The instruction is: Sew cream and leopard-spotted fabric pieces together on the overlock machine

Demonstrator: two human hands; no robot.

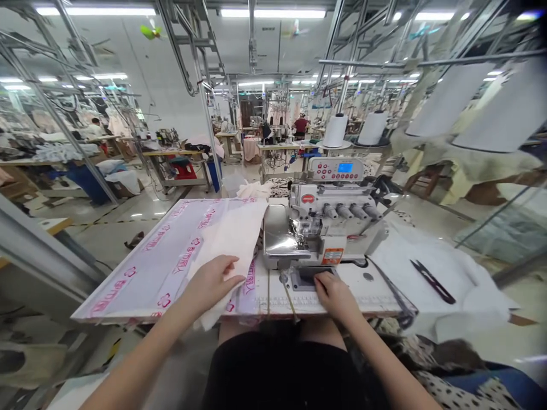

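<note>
**Pale fabric [233, 242] under the left hand [209, 285], beside the overlock machine [329, 219]**

The sewing desk [367, 302] spans the lower middle of the view, with a wide pink-printed panel [145, 273] covering its left part. The overlock machine stands at 12 o'clock from the right hand [335, 296], its chrome cover facing the work. The pale fabric lies at 10 o'clock from the machine's needle area, across the panel, and hangs over the desk's front edge. It looks light and soft, so it will probably slide and crease easily. A flat palm or a hold along a folded edge should control it better than a pinch at one corner. The machine's chrome side stands right beside it and limits movement toward 3 o'clock.

A heap of white cloth [440, 279] lies at 3 o'clock, with black thread snips [432, 281] on top. The left hand's fingers [228, 265] lie close together and flat on the fabric, pressing rather than gripping. The right hand's fingers [320, 283] curl down onto a dark plate [310, 276] at the machine's front; whether they hold anything, I cannot tell.
</note>
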